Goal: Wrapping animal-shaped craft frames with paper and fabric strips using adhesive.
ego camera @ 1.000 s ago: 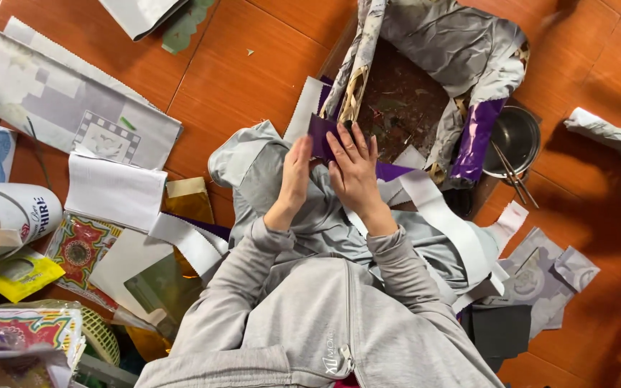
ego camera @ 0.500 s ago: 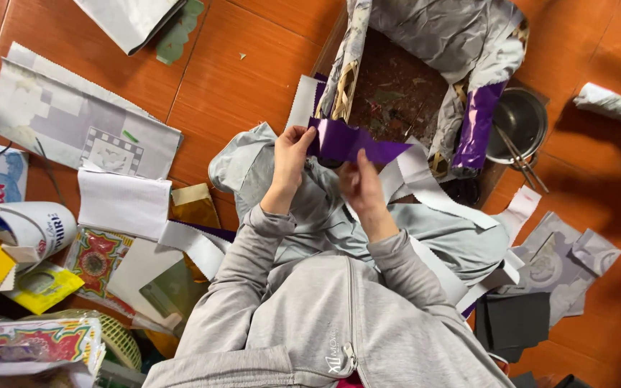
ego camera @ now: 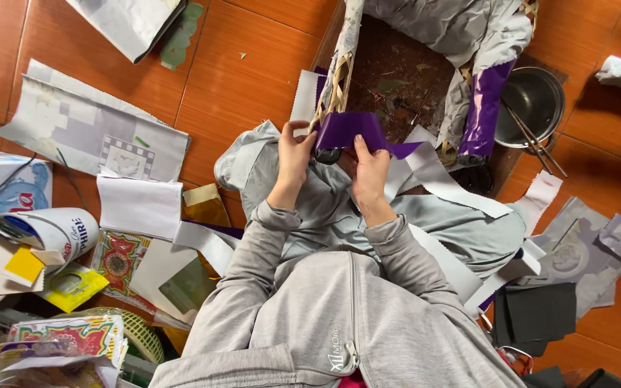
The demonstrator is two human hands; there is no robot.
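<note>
I sit on an orange tiled floor in grey clothes, looking down at my lap. My left hand point(ego camera: 295, 152) and my right hand point(ego camera: 369, 167) both pinch a strip of shiny purple paper point(ego camera: 350, 128), one at each lower corner. The strip lies against the edge of a woven bamboo frame point(ego camera: 338, 72) partly covered in silver paper point(ego camera: 454, 25). Another purple strip point(ego camera: 484, 108) wraps the frame's right post. A long white paper strip point(ego camera: 451, 183) trails across my right knee.
A metal bowl with sticks point(ego camera: 533, 100) stands right of the frame. Printed paper sheets point(ego camera: 91, 129), a paper roll point(ego camera: 52, 230), yellow cards point(ego camera: 23, 266) and a green basket point(ego camera: 141, 338) crowd the left. Black sheets point(ego camera: 537, 312) and grey patterned paper point(ego camera: 591, 248) lie at right.
My hands have lifted off my knees and pulled the purple strip out wider. They now hold it up against the frame's edge, further apart than before.
</note>
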